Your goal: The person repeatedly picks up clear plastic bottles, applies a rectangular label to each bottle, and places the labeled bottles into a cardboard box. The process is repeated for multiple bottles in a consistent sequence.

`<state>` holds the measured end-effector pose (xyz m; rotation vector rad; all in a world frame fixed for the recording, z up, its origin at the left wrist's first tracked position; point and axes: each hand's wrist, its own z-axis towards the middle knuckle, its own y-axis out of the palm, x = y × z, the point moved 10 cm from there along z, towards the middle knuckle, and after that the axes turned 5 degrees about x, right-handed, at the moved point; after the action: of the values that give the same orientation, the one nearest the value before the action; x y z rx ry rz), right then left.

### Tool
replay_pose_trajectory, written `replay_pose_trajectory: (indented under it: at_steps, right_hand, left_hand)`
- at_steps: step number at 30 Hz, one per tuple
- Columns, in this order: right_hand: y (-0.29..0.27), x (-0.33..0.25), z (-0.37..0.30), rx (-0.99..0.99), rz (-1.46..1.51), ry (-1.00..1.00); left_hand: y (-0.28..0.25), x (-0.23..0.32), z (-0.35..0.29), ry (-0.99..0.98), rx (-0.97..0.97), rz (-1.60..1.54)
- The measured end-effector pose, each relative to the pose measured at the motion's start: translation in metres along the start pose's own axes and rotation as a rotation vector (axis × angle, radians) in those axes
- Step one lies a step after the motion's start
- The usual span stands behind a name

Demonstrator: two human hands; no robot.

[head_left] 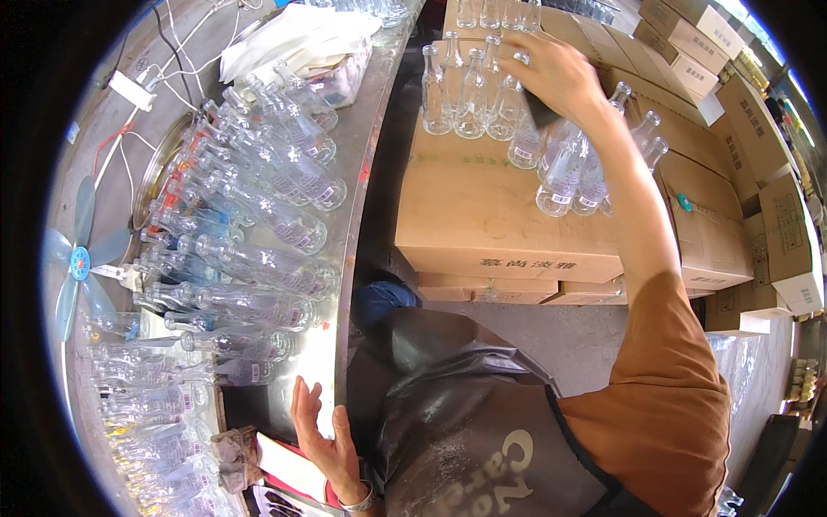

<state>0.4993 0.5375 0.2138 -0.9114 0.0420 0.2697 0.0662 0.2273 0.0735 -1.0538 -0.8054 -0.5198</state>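
My right hand (558, 76) reaches over a group of clear glass bottles on a cardboard box (491, 185). Its fingers curl down at a bottle neck (520, 59), the fingertips partly hidden. Under the palm shows a dark flat thing (541, 112) whose kind I cannot make out. More upright glass bottles (471, 99) stand to the left of this hand, and others (562, 177) below its wrist. My left hand (326, 435) is held with fingers apart and nothing in them, near the edge of a metal table (332, 345).
Rows of glass bottles (267, 228) lie on the metal table at left, beside a small blue fan (79, 263) and cables. A plastic bin with white cloths (297, 47) stands at the table's far end. Stacked cardboard boxes (762, 142) line the right. A red-edged pad (289, 465) lies near my left hand.
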Motion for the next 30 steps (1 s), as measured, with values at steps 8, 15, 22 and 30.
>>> replay_pose_trajectory:
  at_steps: [8,15,22,30]
  right_hand:
    - [0.166,0.056,0.069,-0.185,-0.004,0.253]
    - [0.181,0.068,0.056,-0.301,-0.127,0.269]
    - [0.152,0.063,0.040,-0.164,-0.073,0.222]
    - [0.152,0.065,0.041,-0.147,-0.039,0.214]
  left_hand:
    - [-0.013,-0.004,-0.005,-0.069,0.056,0.005]
    - [-0.014,-0.018,-0.008,-0.071,0.028,0.010]
    - [-0.003,-0.008,0.001,-0.016,0.000,-0.002]
    - [-0.001,-0.008,0.000,-0.048,-0.005,0.004]
